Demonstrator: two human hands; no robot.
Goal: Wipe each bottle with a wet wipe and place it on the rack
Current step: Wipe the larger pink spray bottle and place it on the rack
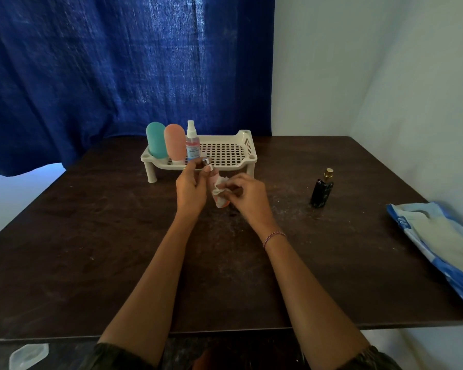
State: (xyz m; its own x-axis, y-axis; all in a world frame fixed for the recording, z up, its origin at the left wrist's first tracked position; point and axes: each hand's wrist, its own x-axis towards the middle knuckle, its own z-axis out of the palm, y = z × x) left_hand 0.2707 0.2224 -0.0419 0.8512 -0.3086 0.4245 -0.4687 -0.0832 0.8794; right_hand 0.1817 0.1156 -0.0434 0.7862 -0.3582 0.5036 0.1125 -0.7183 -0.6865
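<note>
So, I've got my left hand [190, 186] gripping the pink bottle [221, 201] by its cap [205, 161] to steady it, right hand [245, 193] pinching the wipe [219, 187] against its side for scrubbing.

Both bare forearms are stretched forward and drawn together toward the middle. The left hand [191, 186] is raised, its fingers curled round the top of a small bottle [213, 178]. The right hand [247, 193] is held just beside it, a wipe [219, 188] pinched against the bottle. A thread band [274, 237] is worn on the right wrist.
</note>
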